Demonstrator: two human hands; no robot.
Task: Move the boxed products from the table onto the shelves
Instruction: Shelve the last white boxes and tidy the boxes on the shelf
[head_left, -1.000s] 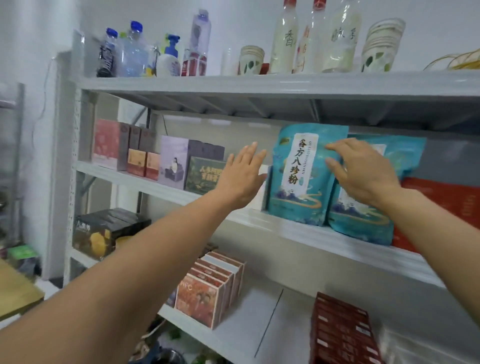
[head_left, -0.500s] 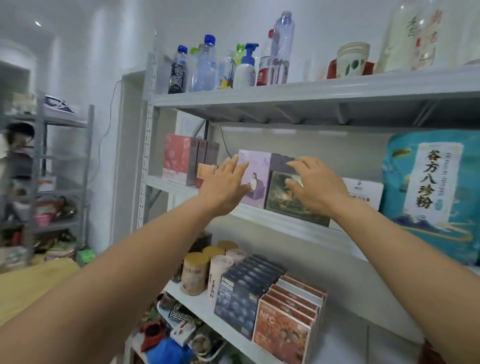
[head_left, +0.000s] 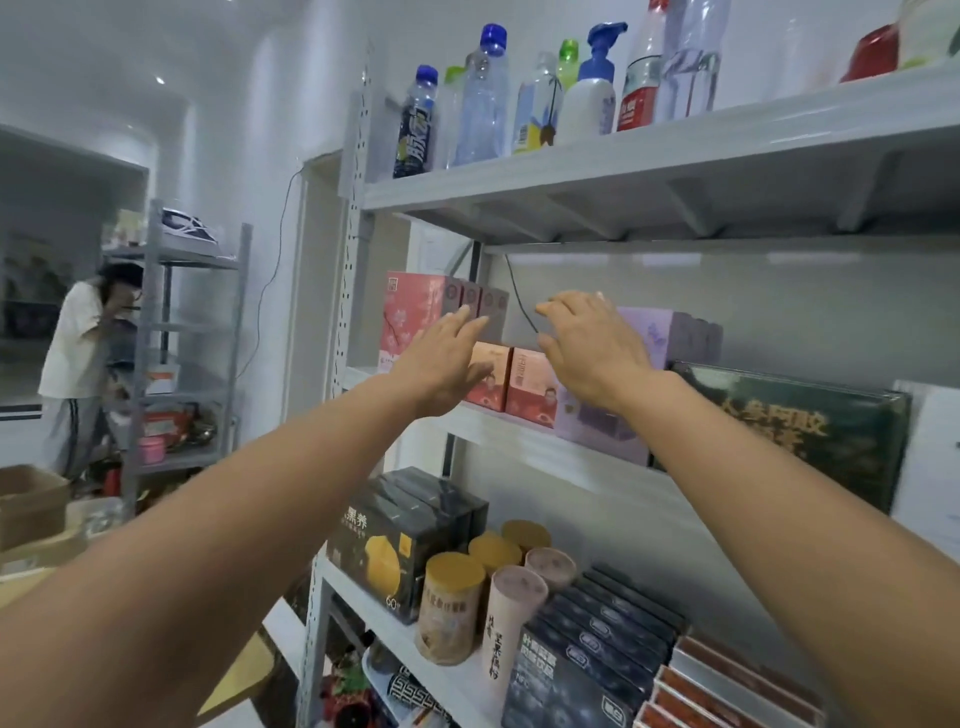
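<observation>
The shelves (head_left: 597, 161) are pale grey; the tall box (head_left: 410, 322) is pink with blossoms, the small boxes (head_left: 511, 382) are salmon-red.

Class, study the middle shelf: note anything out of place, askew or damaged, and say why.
A loose black cable dangles from under the upper shelf above the small orange boxes, between the left hand and right hand. It isn't stock. The orange boxes stand upright.
</observation>
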